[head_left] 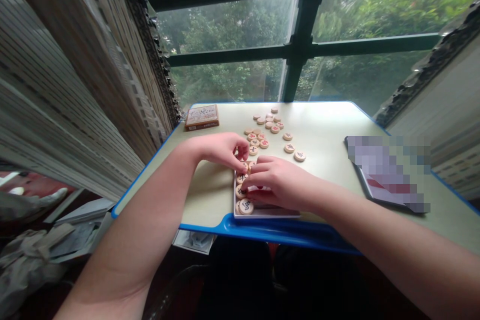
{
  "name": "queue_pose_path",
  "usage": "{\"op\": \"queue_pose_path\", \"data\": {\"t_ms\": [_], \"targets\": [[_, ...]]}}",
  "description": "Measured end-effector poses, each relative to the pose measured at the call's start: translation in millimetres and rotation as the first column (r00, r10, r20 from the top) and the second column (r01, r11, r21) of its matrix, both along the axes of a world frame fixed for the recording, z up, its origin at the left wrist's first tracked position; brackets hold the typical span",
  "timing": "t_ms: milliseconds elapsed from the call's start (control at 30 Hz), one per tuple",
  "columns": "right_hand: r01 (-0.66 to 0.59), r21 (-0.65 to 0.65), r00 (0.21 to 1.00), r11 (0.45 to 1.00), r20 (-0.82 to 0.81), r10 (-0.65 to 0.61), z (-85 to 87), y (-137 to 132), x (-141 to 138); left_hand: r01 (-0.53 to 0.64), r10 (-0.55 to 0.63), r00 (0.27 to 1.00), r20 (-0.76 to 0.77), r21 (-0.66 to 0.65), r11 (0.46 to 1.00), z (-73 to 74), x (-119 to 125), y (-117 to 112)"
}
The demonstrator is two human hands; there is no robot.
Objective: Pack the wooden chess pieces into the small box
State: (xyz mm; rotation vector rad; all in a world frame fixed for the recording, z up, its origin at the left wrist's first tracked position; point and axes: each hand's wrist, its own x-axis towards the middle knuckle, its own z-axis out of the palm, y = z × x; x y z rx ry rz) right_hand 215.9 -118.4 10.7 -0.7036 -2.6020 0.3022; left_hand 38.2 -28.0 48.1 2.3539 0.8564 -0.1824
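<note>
An open shallow box (268, 214) lies at the table's near edge, with round wooden Chinese chess pieces (246, 206) in a row along its left side. My left hand (228, 149) reaches to the box's far left corner. Its fingers are curled, with the thumb down on a piece there, partly hidden. Over the box's middle, my right hand (275, 181) bends its fingers and thumb onto a piece (241, 190) in the left row. That hand covers much of the box's inside. Beyond the hands, several loose pieces (264, 143) with red or dark characters lie on the table.
The pale table (322, 125) has a blue rim. A small printed box (202, 117) sits at its far left corner. On the right lies a flat tablet-like device (386, 175), partly blurred out. A green-framed window (300, 45) stands behind, curtains (75, 50) at the sides.
</note>
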Motion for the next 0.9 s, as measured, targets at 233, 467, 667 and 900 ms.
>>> {"op": "queue_pose_path", "data": {"t_ms": [233,467,667,900], "targets": [[0.028,-0.026,1.000,0.999,0.002,-0.028,-0.3,0,-1,0.029,-0.028,0.999,0.017,-0.025,0.999,-3.1,-1,2],[0.035,-0.038,0.999,0.999,0.005,-0.035,-0.6,0,0,0.030,-0.030,0.999,0.010,-0.018,0.999,-2.6,-1,3],[0.001,-0.062,0.999,0.998,-0.043,-0.003,6.5,-6,3,0.027,-0.026,1.000,0.010,-0.026,0.999,-0.9,-1,1],[-0.040,-0.088,0.999,0.995,-0.010,0.039,10.5,-14,0,0.017,-0.017,1.000,0.018,-0.018,1.000,-2.6,-1,2]]}}
